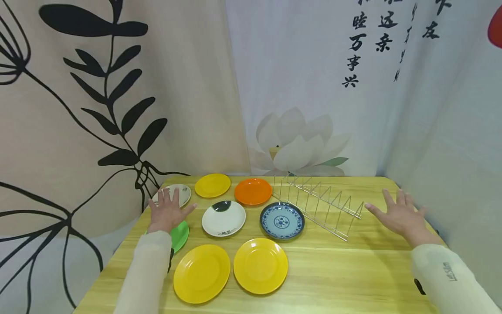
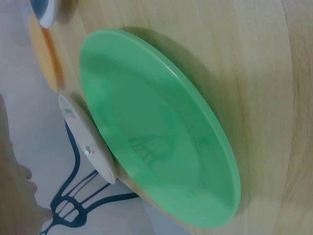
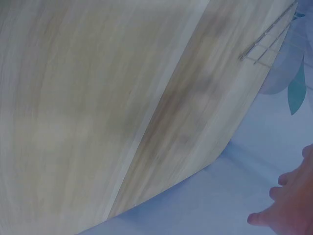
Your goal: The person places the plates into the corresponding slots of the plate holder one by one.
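My left hand (image 1: 166, 215), fingers spread, is held over the table's left side and grips nothing. It partly covers a green plate (image 1: 180, 236) and a white patterned plate (image 1: 182, 194) in the head view; the left wrist view shows the green plate (image 2: 156, 127) whole. My right hand (image 1: 404, 219) is also spread and holds nothing, to the right of a metal wire dish rack (image 1: 329, 208). Between the hands lie a white plate with a dark patch (image 1: 224, 220), a blue patterned plate (image 1: 282, 220) and an orange plate (image 1: 253, 191).
Two yellow plates, one left (image 1: 201, 274) and one right (image 1: 260, 266), lie side by side near the front of the wooden table (image 1: 345, 279). Another yellow plate (image 1: 212, 185) lies at the back. Printed curtains (image 1: 196, 87) hang behind and at both sides.
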`<state>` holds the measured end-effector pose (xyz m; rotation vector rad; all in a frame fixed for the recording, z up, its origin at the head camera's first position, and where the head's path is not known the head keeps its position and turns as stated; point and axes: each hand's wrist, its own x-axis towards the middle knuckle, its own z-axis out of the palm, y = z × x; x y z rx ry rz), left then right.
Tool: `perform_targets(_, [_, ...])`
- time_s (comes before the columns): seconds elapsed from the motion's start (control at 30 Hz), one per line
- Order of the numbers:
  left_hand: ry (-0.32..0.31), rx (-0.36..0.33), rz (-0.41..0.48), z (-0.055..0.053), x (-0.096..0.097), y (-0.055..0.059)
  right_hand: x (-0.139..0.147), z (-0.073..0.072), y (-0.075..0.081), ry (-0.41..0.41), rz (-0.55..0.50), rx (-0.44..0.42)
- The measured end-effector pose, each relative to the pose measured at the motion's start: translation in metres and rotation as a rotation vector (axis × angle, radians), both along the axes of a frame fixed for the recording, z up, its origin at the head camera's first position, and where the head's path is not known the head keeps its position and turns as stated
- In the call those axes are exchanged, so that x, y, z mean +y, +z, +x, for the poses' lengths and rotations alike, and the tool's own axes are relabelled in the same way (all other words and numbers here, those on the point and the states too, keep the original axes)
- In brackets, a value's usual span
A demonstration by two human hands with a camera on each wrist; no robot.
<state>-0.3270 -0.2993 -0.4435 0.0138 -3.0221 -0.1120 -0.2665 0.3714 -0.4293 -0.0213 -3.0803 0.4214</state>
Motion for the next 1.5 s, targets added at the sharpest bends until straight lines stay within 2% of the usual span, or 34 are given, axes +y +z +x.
perform_targets(0.2, [-0.008, -0.021, -0.001, -0.004, 0.001, -0.002, -0.011, 0.001, -0.002, 0.033, -0.033, 0.012])
perform_targets(0.37, [-0.025, -0.030, 0.043, -0.005, 0.007, 0.000, -0.020, 0.004, -0.003, 0.058, -0.069, 0.010])
perform_targets(0.53, [-0.045, -0.007, 0.081, -0.005, 0.019, 0.003, -0.026, 0.005, -0.005, 0.071, -0.088, 0.006])
perform_targets(0.63, [-0.058, 0.006, 0.116, -0.009, 0.029, 0.003, -0.028, 0.006, -0.005, 0.076, -0.104, 0.010])
perform_targets(0.8, [-0.081, -0.027, 0.181, -0.018, 0.051, 0.005, -0.031, 0.007, -0.009, 0.093, -0.138, 0.022])
perform_targets(1.1, [-0.153, -0.067, 0.257, -0.015, 0.099, 0.012, -0.041, 0.008, -0.016, 0.105, -0.227, 0.046])
perform_targets(1.27, [-0.167, -0.073, 0.345, -0.015, 0.119, 0.009, -0.045, 0.009, -0.017, 0.084, -0.298, 0.041])
perform_targets(1.5, [-0.156, -0.093, 0.557, -0.015, 0.140, 0.006, -0.048, 0.007, -0.021, 0.077, -0.409, 0.065])
